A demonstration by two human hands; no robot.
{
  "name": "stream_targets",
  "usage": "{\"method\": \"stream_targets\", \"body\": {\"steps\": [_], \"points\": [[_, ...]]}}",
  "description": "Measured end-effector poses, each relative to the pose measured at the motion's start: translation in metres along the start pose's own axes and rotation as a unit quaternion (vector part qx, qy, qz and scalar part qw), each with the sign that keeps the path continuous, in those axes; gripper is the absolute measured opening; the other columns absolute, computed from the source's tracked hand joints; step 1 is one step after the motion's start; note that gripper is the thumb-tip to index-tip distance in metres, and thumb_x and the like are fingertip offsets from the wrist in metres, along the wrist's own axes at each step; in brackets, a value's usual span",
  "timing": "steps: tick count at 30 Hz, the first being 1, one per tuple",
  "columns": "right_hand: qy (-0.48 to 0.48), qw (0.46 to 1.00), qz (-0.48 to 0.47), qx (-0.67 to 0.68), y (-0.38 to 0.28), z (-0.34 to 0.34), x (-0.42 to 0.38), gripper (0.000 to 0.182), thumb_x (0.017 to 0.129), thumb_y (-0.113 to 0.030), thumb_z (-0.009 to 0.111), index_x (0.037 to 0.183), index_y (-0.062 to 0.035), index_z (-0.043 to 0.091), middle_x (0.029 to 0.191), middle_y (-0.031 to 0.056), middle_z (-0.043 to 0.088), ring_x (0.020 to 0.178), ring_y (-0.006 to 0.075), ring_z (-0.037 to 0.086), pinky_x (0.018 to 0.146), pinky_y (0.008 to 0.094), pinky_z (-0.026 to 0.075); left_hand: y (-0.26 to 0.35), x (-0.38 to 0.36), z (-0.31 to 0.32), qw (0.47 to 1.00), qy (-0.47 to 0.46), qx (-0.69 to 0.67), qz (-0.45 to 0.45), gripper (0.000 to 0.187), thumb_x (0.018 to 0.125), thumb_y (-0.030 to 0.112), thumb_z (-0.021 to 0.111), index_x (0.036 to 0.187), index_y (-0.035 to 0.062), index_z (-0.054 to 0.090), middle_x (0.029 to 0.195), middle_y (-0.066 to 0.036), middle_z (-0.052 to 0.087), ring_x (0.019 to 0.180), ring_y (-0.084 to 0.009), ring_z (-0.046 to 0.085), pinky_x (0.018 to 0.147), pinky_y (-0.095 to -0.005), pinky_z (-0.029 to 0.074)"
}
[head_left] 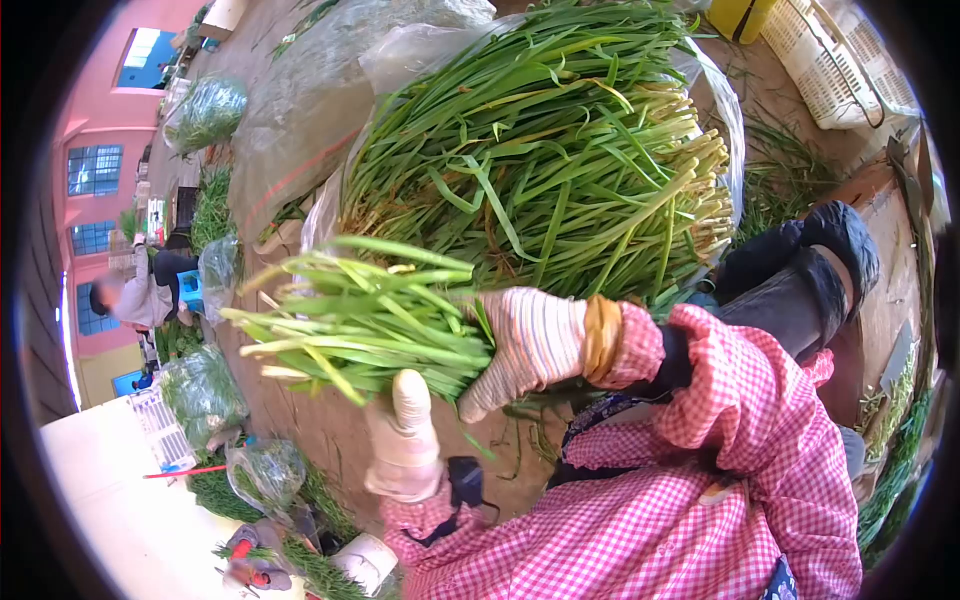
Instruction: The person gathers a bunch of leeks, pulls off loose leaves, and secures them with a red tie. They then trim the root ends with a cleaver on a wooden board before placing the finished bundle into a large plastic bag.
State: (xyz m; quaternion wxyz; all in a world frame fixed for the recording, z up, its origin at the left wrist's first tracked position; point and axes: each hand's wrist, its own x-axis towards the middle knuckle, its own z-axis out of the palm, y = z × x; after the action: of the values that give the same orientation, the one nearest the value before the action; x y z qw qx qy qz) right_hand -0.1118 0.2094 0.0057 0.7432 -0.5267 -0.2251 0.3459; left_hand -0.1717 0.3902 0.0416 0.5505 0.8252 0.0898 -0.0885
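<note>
A loose bunch of green stalks [370, 325] with pale ends is held up left of centre, partly blurred by motion. My right hand [530, 340], in a striped glove with a tan band at the wrist, is closed around its right end. Below the bunch is my left hand [403, 445] in a pale glove, thumb in front of the lower stalks and fingers mostly hidden behind them. Just above both hands lies a large heap of long green leafy stalks [530, 150] on clear plastic sheeting, pale cut ends toward the right.
A white plastic basket [825, 65] and a yellow container [738, 18] stand at the top right. Dark boots [800, 280] are right of the heap. Plastic-wrapped green bundles [200, 395] line the left side. One person [145, 290] is at far left, another [250, 565] at lower left.
</note>
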Motion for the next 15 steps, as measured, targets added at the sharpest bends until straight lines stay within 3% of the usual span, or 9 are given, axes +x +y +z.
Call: {"method": "stream_targets", "body": {"steps": [3,5,6,10,11,13,14,15], "points": [[-0.011,0.999,0.041,0.002,-0.021,-0.014,-0.001,0.058,0.061,-0.013,0.078,0.113,-0.0030,0.054,0.092,0.0023,0.065,0.082,0.0077,0.057,0.072,0.0266,0.048,0.044,0.008,-0.008,0.993,-0.007,0.106,0.046,0.077,0.079,0.054,0.060,0.127,-0.0012,0.039,0.124,-0.013,0.049,0.110,-0.0233,0.049,0.095,-0.0352,0.036],[-0.001,1.000,-0.008,0.016,-0.027,-0.024,-0.006,0.052,0.064,-0.010,0.077,0.110,-0.0028,0.056,0.090,0.0008,0.065,0.079,0.0063,0.055,0.068,0.0269,0.048,0.067,0.024,-0.005,0.973,-0.014,0.215,0.076,0.070,0.078,0.049,0.063,0.123,-0.0005,0.044,0.118,-0.010,0.053,0.105,-0.0213,0.051,0.093,-0.0339,0.038],[0.016,0.999,0.001,0.032,-0.039,-0.025,-0.010,0.053,0.063,-0.011,0.077,0.111,-0.0029,0.056,0.090,0.0012,0.064,0.078,0.0066,0.055,0.068,0.0271,0.048,0.067,0.035,0.001,0.979,-0.025,0.159,0.123,0.067,0.079,0.048,0.063,0.122,-0.0002,0.045,0.117,-0.010,0.053,0.105,-0.0205,0.050,0.093,-0.0335,0.038],[0.131,0.987,-0.096,-0.008,-0.068,-0.032,-0.025,0.024,0.060,-0.010,0.079,0.081,-0.0055,0.066,0.062,-0.0009,0.061,0.057,0.0062,0.054,0.049,0.0250,0.043,0.092,0.067,0.030,0.965,-0.140,-0.054,0.214,0.056,0.083,0.036,0.064,0.122,0.0018,0.046,0.117,-0.007,0.052,0.104,-0.0165,0.048,0.093,-0.0318,0.036],[0.157,0.983,-0.092,-0.005,-0.071,-0.031,-0.026,0.022,0.060,-0.010,0.080,0.077,-0.0049,0.067,0.062,-0.0005,0.061,0.057,0.0068,0.056,0.049,0.0246,0.044,0.100,0.073,0.036,0.955,-0.149,-0.058,0.248,0.052,0.084,0.034,0.063,0.122,0.0024,0.046,0.115,-0.006,0.053,0.103,-0.0162,0.049,0.093,-0.0309,0.037],[0.192,0.975,-0.106,-0.034,-0.075,-0.033,-0.022,0.021,0.060,-0.009,0.080,0.076,-0.0036,0.067,0.063,0.0003,0.062,0.059,0.0075,0.057,0.050,0.0243,0.046,0.120,0.083,0.053,0.953,-0.163,-0.134,0.219,0.049,0.084,0.033,0.063,0.120,0.0031,0.048,0.113,-0.005,0.054,0.101,-0.0155,0.051,0.091,-0.0295,0.039],[0.210,0.970,-0.112,-0.046,-0.075,-0.036,-0.021,0.021,0.061,-0.009,0.080,0.075,-0.0029,0.067,0.064,0.0007,0.062,0.059,0.0079,0.058,0.050,0.0242,0.046,0.128,0.089,0.063,0.940,-0.175,-0.124,0.266,0.049,0.084,0.032,0.063,0.120,0.0032,0.047,0.112,-0.005,0.054,0.100,-0.0152,0.051,0.089,-0.0287,0.040],[0.231,0.960,-0.145,-0.059,-0.069,-0.041,-0.025,0.016,0.066,-0.010,0.076,0.077,-0.0019,0.067,0.066,0.0018,0.062,0.059,0.0081,0.058,0.050,0.0244,0.046,0.137,0.093,0.070,0.935,-0.207,-0.117,0.261,0.053,0.083,0.033,0.064,0.123,0.0032,0.043,0.112,-0.005,0.054,0.099,-0.0148,0.052,0.088,-0.0279,0.040]]}}
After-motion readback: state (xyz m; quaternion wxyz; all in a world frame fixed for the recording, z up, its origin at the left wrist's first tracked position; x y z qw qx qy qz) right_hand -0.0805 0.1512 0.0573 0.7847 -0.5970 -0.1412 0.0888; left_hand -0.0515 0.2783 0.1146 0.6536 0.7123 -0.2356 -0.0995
